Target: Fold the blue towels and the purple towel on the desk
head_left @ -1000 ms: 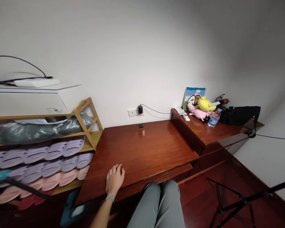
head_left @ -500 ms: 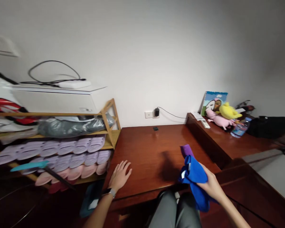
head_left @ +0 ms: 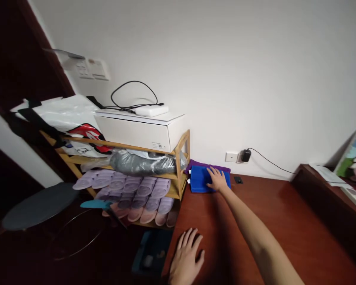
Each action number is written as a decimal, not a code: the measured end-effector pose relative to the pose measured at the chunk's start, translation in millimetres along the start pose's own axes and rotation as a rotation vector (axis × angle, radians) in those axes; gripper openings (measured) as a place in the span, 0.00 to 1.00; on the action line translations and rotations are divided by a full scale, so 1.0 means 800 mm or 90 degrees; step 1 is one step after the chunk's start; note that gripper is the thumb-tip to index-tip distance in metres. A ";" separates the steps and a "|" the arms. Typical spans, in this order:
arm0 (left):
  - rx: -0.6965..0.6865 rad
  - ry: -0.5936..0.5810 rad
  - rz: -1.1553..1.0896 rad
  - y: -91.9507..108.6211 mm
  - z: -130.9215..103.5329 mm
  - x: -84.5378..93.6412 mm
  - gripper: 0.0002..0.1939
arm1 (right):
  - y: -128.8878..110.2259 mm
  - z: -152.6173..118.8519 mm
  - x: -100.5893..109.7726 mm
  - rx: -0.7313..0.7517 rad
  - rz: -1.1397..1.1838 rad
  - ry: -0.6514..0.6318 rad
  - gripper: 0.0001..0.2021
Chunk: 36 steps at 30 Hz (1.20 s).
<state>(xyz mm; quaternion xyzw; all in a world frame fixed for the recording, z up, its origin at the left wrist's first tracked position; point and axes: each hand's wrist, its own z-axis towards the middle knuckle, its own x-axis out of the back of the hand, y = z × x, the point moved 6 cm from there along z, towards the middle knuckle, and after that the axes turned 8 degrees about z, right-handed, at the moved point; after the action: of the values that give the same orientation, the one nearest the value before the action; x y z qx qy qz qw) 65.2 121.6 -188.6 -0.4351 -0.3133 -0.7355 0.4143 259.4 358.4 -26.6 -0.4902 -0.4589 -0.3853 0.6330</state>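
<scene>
A folded blue cloth (head_left: pixel 199 180) lies at the back left corner of the reddish-brown desk (head_left: pixel 255 221), against the wall and beside the shoe rack. Behind it and partly under it is a purple cloth (head_left: pixel 207 164). My right hand (head_left: pixel 218 180) rests on the right part of the blue cloth, fingers apart. Near the desk's left edge my left hand (head_left: pixel 186 257) lies with spread fingers, holding nothing.
The wooden rack (head_left: pixel 178 170) at the left carries a white box (head_left: pixel 133 132), a plastic-wrapped bundle and rows of slippers. A plugged-in charger (head_left: pixel 246 155) is on the wall. A raised ledge (head_left: pixel 320 190) borders the desk's right side.
My right hand has carried the blue and purple cloths to the desk's back left corner and opened over them. The view has turned left. My left hand stays spread on the desk.
</scene>
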 end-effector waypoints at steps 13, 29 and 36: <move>-0.037 -0.033 0.008 -0.010 -0.014 -0.041 0.34 | 0.046 0.000 -0.142 -0.046 -0.049 0.032 0.21; 0.001 -0.023 -0.010 -0.006 -0.006 -0.015 0.30 | 0.020 -0.002 0.001 -0.153 0.091 0.237 0.19; -0.005 0.019 -0.022 0.002 0.010 0.005 0.25 | -0.031 -0.053 0.250 -0.026 0.109 0.411 0.21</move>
<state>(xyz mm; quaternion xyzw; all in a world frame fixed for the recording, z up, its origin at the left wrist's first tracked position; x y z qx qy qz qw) 68.5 126.2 -181.7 -0.4198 -0.3118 -0.7502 0.4046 301.3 304.4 167.4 -0.3923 -0.1839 -0.4752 0.7658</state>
